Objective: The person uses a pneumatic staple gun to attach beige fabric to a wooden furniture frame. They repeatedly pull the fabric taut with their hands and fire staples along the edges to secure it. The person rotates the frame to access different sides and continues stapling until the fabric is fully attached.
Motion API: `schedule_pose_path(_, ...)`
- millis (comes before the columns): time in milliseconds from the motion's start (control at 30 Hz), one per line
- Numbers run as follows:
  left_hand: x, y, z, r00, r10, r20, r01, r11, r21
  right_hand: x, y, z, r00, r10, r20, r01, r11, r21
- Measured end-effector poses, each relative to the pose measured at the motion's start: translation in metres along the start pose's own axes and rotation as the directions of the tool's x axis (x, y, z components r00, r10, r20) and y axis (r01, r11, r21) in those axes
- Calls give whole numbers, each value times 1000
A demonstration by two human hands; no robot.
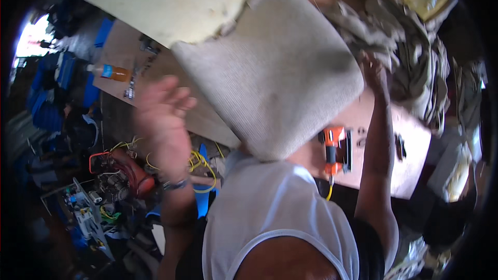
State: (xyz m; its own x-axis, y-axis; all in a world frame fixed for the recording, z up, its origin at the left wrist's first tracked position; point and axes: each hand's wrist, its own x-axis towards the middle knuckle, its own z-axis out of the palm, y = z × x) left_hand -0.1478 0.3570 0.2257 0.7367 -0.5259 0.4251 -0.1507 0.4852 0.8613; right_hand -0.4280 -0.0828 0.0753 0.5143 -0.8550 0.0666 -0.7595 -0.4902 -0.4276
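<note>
In front of my chest a grey ribbed fabric-covered cushion [280,72] lies tilted, its near corner against my white shirt. A cream-coloured panel or foam sheet [181,5] with a ragged edge meets its far left side. My left hand [166,119] is raised to the left of the cushion, blurred, with its fingers loosely apart and nothing in them. Beyond the cushion's right corner, my right hand [374,72] is beside a heap of crumpled grey-beige cloth [415,57]. Its fingers are bent, and whether they grip the cloth is unclear.
An orange and black air stapler [334,150] with a yellow hose lies on the wooden table [410,176], near a small black tool [400,147]. Left stand a bottle of amber liquid [115,72] and a red compressor [137,179]. Yellow hose [199,163] coils below.
</note>
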Motion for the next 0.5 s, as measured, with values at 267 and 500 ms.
schedule_pose_path(267,-173,-176,-51,705,-701,-111,697,654,293,41,61,86,971,122,204,-118,993,-30)
schedule_pose_path(500,-130,-157,-68,768,-606,-205,640,732,234,-18,-73,3,978,165,132,-156,985,-75)
